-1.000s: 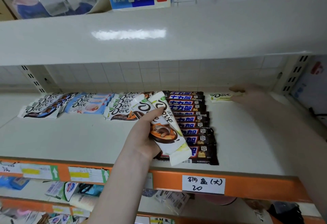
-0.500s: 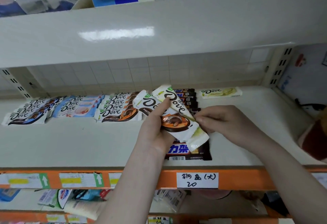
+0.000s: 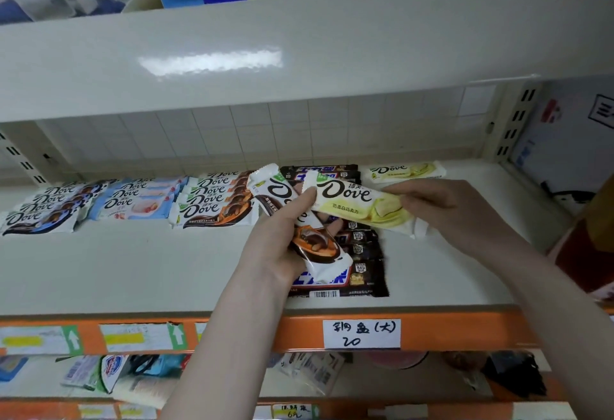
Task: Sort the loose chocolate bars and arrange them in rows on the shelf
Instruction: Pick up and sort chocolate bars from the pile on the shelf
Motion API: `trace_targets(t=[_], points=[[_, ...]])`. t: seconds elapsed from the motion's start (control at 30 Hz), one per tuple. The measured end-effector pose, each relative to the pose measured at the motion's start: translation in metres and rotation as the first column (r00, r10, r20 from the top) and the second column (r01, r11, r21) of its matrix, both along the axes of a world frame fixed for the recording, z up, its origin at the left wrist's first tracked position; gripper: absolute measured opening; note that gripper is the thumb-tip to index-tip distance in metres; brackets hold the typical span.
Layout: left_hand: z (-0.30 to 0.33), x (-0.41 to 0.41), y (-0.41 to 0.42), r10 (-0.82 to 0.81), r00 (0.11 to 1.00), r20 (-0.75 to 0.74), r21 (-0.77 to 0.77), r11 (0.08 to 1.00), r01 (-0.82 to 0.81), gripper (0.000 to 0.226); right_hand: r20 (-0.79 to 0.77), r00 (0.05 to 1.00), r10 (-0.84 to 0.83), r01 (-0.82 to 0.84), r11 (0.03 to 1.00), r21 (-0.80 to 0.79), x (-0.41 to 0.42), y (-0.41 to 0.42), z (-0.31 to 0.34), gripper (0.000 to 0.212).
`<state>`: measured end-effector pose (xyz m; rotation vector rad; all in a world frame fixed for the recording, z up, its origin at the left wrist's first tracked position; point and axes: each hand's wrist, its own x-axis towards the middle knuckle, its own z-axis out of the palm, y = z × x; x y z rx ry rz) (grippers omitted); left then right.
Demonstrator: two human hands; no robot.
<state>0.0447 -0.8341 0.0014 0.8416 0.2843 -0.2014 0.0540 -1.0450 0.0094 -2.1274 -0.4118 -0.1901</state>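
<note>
Left hand [image 3: 282, 237] grasps an orange-brown Dove bar [image 3: 309, 240]. Right hand [image 3: 442, 213] pinches a yellow white-chocolate Dove bar [image 3: 362, 203], held above the Snickers row [image 3: 358, 253]. Best laid flat, overlapping the lone yellow Dove bar [image 3: 403, 170] just behind the right hand, logo forward.

A shop: metal shelving [image 3: 432, 273] with orange price strips [image 3: 299, 333], a handwritten price label [image 3: 361, 334], and rows of chocolate bars [image 3: 212, 200].

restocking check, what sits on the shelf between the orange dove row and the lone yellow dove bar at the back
The dark Snickers row lies there, running front to back between the orange Dove row and the yellow Dove bar. The head view shows it, partly covered by both hands' bars.
</note>
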Motion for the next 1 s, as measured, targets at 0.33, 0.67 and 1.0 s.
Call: trace_targets(t=[0.33, 0.67, 1.0], points=[[0.004, -0.001, -0.013, 0.011, 0.997, -0.077, -0.020, 1.000, -0.013, 0.005, 0.191, 0.982, 0.001, 0.063, 0.943, -0.326, -0.005, 0.004, 0.000, 0.052], [0.007, 0.000, -0.026, -0.061, 0.991, -0.121, -0.078, 0.996, 0.051, 0.007, 0.415, 0.908, 0.053, 0.255, 0.715, -0.650, 0.010, -0.019, -0.008, 0.046], [0.011, 0.000, -0.018, -0.089, 0.987, -0.134, -0.140, 0.988, 0.070, 0.014, 0.261, 0.958, -0.114, 0.273, 0.630, -0.727, 0.056, -0.051, -0.019, 0.044]])
